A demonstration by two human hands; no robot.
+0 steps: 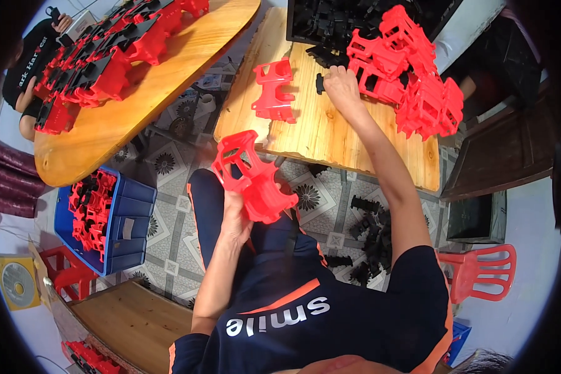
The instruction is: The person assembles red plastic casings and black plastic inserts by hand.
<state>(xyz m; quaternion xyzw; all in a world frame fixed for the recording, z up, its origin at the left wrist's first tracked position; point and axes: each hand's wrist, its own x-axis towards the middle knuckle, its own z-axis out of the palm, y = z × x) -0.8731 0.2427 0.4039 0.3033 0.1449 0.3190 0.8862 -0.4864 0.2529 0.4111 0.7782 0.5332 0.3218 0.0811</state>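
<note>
My left hand (235, 219) is closed round the lower part of a red plastic frame (258, 190), held tilted above my lap. This frame has open windows and curved cut-outs. Over the wooden table (318, 134), my right hand (341, 86) is closed, with a small black plastic part (320, 84) showing at its fingertips; the rest of the part is hidden by the hand. Left of that hand, a second red frame (274, 90) lies alone on the table. Several more red frames (393, 68) are heaped just to its right.
A black tray (289, 22) of loose black parts stands at the table's far side. Assembled red-and-black pieces (100, 75) cover another wooden table (187, 59), where a person stands. A blue crate (128, 215) sits at left; black parts (377, 240) lie on the floor near a red chair (486, 271).
</note>
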